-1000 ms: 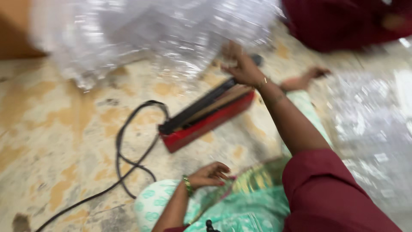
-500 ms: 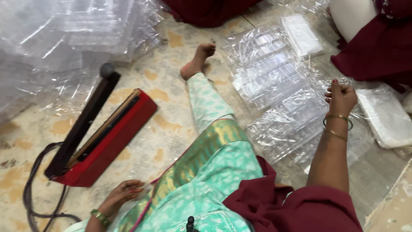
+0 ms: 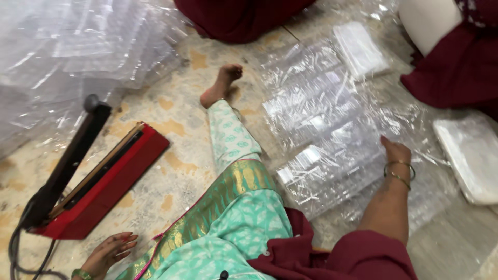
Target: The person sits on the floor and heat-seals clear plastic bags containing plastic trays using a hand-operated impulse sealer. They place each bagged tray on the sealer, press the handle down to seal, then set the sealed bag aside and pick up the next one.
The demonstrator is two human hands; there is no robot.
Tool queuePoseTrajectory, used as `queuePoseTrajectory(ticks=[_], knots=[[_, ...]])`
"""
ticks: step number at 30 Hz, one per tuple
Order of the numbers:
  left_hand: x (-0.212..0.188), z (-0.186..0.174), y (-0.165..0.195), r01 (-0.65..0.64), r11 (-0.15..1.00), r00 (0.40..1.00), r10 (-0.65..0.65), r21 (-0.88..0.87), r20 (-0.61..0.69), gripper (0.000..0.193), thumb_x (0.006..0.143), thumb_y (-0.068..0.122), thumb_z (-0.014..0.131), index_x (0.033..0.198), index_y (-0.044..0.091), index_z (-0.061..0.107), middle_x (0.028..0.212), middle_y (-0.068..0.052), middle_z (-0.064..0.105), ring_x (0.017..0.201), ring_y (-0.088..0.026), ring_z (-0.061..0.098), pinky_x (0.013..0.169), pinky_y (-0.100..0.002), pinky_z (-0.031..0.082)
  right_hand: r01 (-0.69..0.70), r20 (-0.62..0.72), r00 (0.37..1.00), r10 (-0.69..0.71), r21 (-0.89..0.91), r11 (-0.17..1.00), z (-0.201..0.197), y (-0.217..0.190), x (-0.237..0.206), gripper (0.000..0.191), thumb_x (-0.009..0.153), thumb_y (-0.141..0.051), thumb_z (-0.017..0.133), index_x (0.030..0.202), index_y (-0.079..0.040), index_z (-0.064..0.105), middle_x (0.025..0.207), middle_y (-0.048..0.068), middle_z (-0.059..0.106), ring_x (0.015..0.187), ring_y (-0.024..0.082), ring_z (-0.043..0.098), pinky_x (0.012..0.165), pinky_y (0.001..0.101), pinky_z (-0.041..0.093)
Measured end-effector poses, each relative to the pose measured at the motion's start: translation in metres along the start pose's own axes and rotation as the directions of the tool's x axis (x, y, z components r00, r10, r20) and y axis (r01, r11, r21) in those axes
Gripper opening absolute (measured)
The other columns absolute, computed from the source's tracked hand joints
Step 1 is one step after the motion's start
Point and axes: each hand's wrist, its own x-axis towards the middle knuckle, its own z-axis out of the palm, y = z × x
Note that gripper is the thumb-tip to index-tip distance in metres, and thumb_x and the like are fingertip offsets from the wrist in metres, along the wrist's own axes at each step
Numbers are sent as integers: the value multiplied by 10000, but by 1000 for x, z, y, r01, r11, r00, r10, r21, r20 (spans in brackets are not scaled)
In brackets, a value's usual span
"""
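Reaching into the clear plastic packets [image 3: 332,150], the right hand [image 3: 395,153] seemingly gripped one (fingers hidden); slick film could slip. The left hand [image 3: 110,252] lay flat, empty, beside the red heat sealer [image 3: 98,186].

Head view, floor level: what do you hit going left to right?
Red heat sealer with its black arm raised → left hand flat on the floor → outstretched leg in green print → clear plastic packs → right hand on the plastic → white stack at the right edge.
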Motion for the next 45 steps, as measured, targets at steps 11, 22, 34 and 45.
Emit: queuePoseTrajectory(ticks=[11,22,34,45], knots=[[7,-2,-11,-149,986,985,155,78,-78,473,880,270,674,1307,67,648,1339,-115,721,1213,-242,673,1013,-421,484,411,-76,899,-431,481,774,-41,-123,-85,138,1066,-85,728,1009,40,725,946,-15,695,767,28,511,671,190,392],[-25,96,150,-877,380,463,830,292,310,664,793,327,867,1325,74,560,1325,-94,662,1235,-212,633,1083,-373,504,770,-126,602,-789,354,531,-35,-378,-327,148,1039,-91,785,997,31,713,761,-53,554,688,13,440,623,175,322],[-69,66,171,-926,325,334,942,192,17,931,736,378,902,1469,62,424,1383,-158,632,1276,-242,617,1074,-386,499,644,248,173,-953,704,300,192,-400,-488,77,868,-64,796,863,-24,731,780,14,677,718,97,604,650,269,499],[-70,-4,86,-925,380,376,921,23,-105,212,991,121,619,1113,18,758,1073,-55,785,977,-101,709,867,-262,564,818,631,-407,-661,574,44,145,-445,-528,334,680,-309,919,869,-85,756,1000,102,627,904,275,629,783,370,508]])
